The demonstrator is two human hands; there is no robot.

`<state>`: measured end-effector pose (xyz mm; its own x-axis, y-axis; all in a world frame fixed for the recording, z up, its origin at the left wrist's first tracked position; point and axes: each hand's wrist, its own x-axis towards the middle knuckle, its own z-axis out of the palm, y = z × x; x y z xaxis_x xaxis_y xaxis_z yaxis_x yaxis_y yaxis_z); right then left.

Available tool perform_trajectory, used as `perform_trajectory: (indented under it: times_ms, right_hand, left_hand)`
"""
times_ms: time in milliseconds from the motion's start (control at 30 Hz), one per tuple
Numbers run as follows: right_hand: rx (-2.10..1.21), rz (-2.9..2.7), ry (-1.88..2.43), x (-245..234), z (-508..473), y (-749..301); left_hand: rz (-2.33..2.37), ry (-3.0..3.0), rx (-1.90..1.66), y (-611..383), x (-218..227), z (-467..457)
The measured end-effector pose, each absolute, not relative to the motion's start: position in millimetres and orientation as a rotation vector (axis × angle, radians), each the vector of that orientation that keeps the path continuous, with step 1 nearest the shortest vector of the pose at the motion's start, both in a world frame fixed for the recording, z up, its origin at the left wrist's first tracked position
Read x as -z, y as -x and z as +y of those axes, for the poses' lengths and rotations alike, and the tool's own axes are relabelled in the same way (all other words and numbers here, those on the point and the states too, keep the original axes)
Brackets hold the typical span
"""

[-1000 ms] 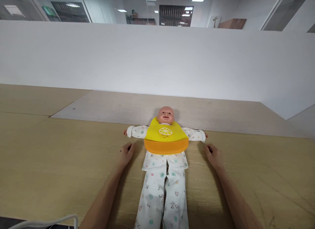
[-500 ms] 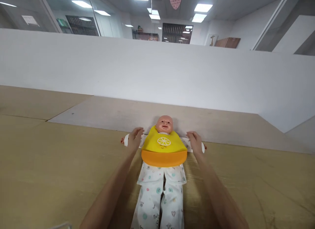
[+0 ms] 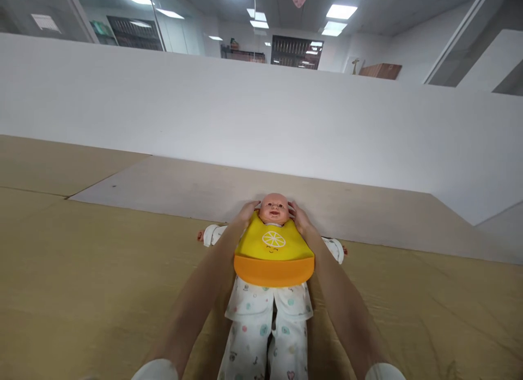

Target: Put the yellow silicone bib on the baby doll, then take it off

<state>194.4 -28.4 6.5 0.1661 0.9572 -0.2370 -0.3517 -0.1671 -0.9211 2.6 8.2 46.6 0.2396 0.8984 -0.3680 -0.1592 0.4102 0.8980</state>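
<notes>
A baby doll [image 3: 274,206] lies on its back, its arms spread and its head pointing away from me. It wears a white patterned outfit [image 3: 249,309] and a yellow bib [image 3: 257,243] with a white citrus-slice print and an orange pocket [image 3: 273,271] along its lower edge. My left hand [image 3: 247,212] is at the left side of the doll's head and neck, fingers stretched towards the back. On the opposite side, my right hand [image 3: 299,215] has its fingers extended beside the head. The fingertips are partly hidden, as is the bib's fastening behind the neck.
The doll rests on a tan mat floor [image 3: 102,271], its head on a paler strip [image 3: 196,186] by the wall. A low white wall [image 3: 245,113] runs across behind, with glass panes above it. A brown box [image 3: 381,70] is visible beyond the glass.
Both hands have moved inward and away from me, from over the doll's arms to the two sides of its head. The view has shifted slightly; the doll lies in the same pose.
</notes>
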Motion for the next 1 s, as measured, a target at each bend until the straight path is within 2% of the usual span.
perform_trajectory:
  times_ms: [167,400,667,867,1000]
  right_hand:
    - [-1.462,-0.556,1.178,-9,-28,-198]
    - [-1.329,-0.635,1.158,-15,-46,-192]
    - [-1.301,-0.73,1.065,-31,-87,-186]
    - [-1.288,-0.796,1.012,-38,-125,-174]
    - [-1.267,-0.72,0.959,-37,-146,-164]
  left_hand:
    - [0.978,-0.789,-0.796,-9,-35,19]
    - [0.851,-0.796,-0.781,0,-23,19]
    - [0.711,-0.835,-0.885,9,-31,-21]
    - [0.782,-0.822,-1.012,20,-28,-56]
    - [0.773,-0.737,-0.964,29,-22,-77]
